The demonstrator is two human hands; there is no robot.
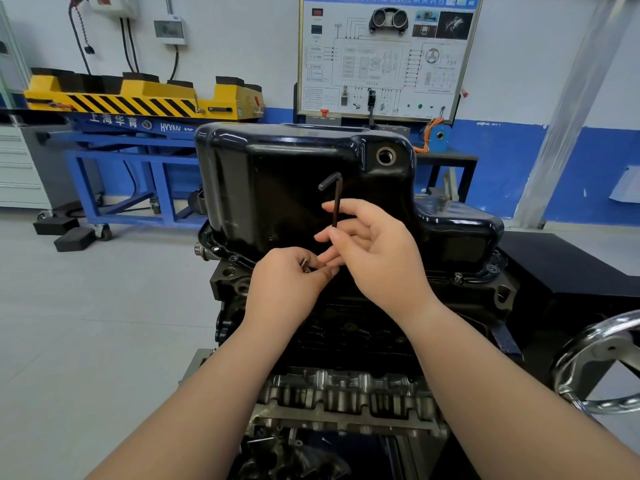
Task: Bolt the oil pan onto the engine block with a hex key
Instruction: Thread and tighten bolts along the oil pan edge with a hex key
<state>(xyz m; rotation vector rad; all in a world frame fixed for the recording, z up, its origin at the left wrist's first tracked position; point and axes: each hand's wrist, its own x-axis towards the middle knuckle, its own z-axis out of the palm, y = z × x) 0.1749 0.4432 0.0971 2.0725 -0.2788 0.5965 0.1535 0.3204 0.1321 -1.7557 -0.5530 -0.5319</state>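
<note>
A glossy black oil pan [277,174] sits upside-down on top of the dark engine block [381,327], its flange running along the block's edge. My right hand [377,258] holds a black L-shaped hex key [335,199] upright, the short bend at the top, in front of the pan's near wall. My left hand [287,285] is just below and left of it, fingers curled, pinching a small silver bolt [304,265] near the flange. The fingertips of both hands nearly touch. One bolt [458,278] stands in the flange at the right.
A chrome handwheel [595,365] of the engine stand is at the right edge. Behind stand a blue frame with a yellow-and-black lift [138,98], a wiring training board [384,53] and black foam blocks [69,233] on the grey floor at left.
</note>
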